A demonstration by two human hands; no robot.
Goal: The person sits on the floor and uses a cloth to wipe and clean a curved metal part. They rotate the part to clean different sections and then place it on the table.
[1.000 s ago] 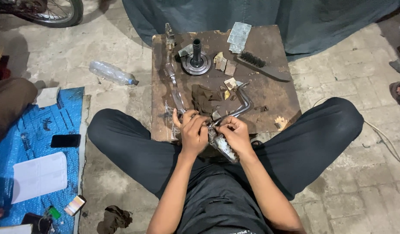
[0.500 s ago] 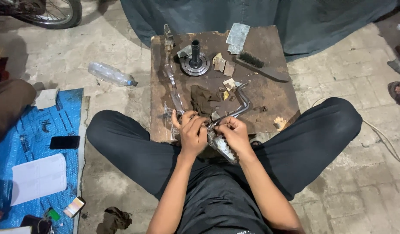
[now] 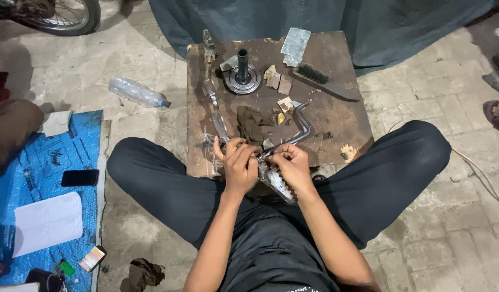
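Both hands work at the near edge of the low, stained brown wooden table [image 3: 336,124], over the lap of the person sitting cross-legged on the paved floor. The left hand [image 3: 240,162] is curled around the upper part of a bent grey metal lever with a ribbed, toothed foot piece [image 3: 279,184]; the right hand [image 3: 294,166] pinches the same lever just beside it, fingertips closed on a small point near the joint. The lever's curved steel arm [image 3: 303,127] runs up and away across the table.

To do this step well, it seems wise to keep the left hand firm as the anchor, let the right hand's fingertips do the fine work, and rest the lever on the table edge so that it cannot twist.

What the right fingers actually grip cannot be made out: the hands cover the joint, and any small part there is hidden. The ribbed foot piece shows only partly below the palms. Farther back lie a round dark metal hub with an upright shaft [image 3: 242,75], a black-bristled brush [image 3: 322,80] and a long thin metal rod [image 3: 213,100]; their details are blurred.
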